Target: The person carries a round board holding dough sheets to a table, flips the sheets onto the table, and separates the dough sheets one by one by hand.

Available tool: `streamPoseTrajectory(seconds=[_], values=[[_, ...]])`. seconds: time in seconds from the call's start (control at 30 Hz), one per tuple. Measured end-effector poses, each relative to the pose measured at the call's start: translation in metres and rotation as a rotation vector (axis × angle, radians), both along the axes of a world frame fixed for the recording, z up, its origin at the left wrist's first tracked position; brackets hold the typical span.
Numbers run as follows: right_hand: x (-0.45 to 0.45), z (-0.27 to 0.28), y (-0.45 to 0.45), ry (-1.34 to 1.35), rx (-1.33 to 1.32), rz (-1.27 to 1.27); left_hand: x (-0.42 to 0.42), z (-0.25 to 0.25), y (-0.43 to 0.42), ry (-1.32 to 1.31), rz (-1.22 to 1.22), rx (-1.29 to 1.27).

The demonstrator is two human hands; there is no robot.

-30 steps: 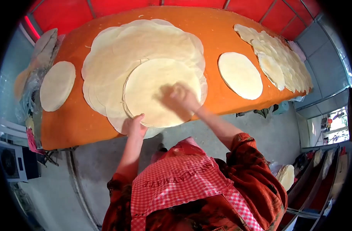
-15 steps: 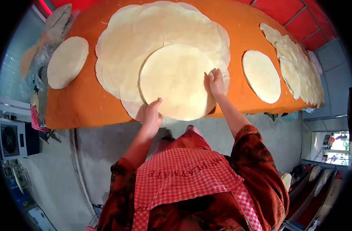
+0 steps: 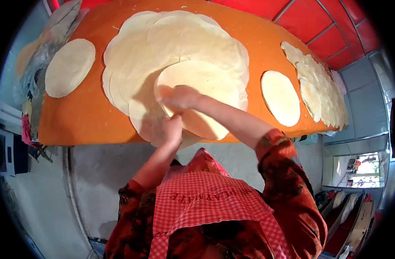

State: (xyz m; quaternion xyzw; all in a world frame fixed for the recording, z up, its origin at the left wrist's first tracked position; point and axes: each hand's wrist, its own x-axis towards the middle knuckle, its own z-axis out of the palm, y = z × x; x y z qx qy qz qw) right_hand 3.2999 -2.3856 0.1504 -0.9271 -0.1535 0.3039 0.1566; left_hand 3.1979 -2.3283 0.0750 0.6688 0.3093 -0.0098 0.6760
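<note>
A round stack of thin flatbread sheets (image 3: 210, 80) lies near the table's front edge, partly over a wide ring of overlapping sheets (image 3: 137, 47). My left hand (image 3: 173, 129) grips the near left rim of the stack, thumb on top and fingers hidden beneath. Reaching across the top, my right hand (image 3: 182, 97) has its fingers closed at the left rim. They seem to pinch the edge of a sheet, though the fingertips are hard to make out. A shadow from the right arm falls over the stack.
On the orange table cover (image 3: 85, 125), one round flatbread (image 3: 71, 67) lies at left and another round flatbread (image 3: 280, 98) at right. Further right spreads a layered pile of sheets (image 3: 316, 86). Clear plastic wrapping (image 3: 31, 80) is at the left end. Red tiles (image 3: 310, 26) line the wall behind.
My right hand has left the stack's right side and crossed over to its left rim. My left hand has stayed at the near left edge. The view has shifted slightly.
</note>
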Motion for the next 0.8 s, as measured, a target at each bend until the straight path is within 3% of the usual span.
streamPoseTrajectory(seconds=[0.1,0.17,0.2,0.23,0.27,0.3,0.33,0.43,0.5,0.53,0.57,0.6,0.67,0.73,0.8], values=[[0.015,-0.01,0.039,-0.157,-0.153,0.272,0.011,-0.028,-0.009,-0.149,-0.056,0.303],[0.025,-0.008,0.043,-0.197,-0.212,0.341,0.01,-0.034,-0.016,-0.34,-0.073,0.131],[0.031,-0.003,0.042,-0.128,-0.208,0.229,0.011,-0.029,-0.018,-0.437,-0.083,0.046],[0.035,0.013,0.04,-0.064,-0.203,0.113,0.014,-0.025,-0.015,-0.394,-0.24,-0.104],[0.044,0.037,0.03,-0.035,-0.13,0.037,0.011,-0.02,-0.017,-0.534,-0.278,-0.386],[0.1,0.013,0.02,-0.283,-0.264,0.334,0.005,-0.016,-0.013,-0.537,-0.243,-0.393],[0.1,0.062,0.0,-0.23,-0.054,0.146,0.001,-0.016,-0.006,-0.542,-0.209,-0.398],[0.095,0.184,-0.044,-0.139,0.369,-0.202,0.007,-0.043,0.018,-0.132,-0.053,-0.687],[0.101,0.207,-0.084,-0.17,0.729,-0.372,0.004,-0.004,0.027,-0.19,-0.119,-0.947],[0.098,0.211,-0.102,-0.169,0.772,-0.423,0.004,0.01,0.031,-0.214,-0.151,-1.077],[0.093,0.212,-0.119,-0.164,0.815,-0.473,0.02,-0.018,0.04,-0.313,-0.188,-1.254],[0.092,0.2,-0.142,-0.163,0.865,-0.519,0.026,-0.023,0.051,-0.386,-0.075,-1.364],[0.078,0.154,-0.162,-0.119,1.041,-0.619,0.039,-0.013,0.069,-0.407,-0.045,-1.259],[0.103,0.059,-0.216,0.07,1.14,-0.688,0.049,-0.031,0.084,-0.328,-0.017,-0.995],[0.069,-0.011,-0.224,0.179,1.138,-0.842,0.059,-0.065,0.091,-0.187,-0.002,-0.765]])
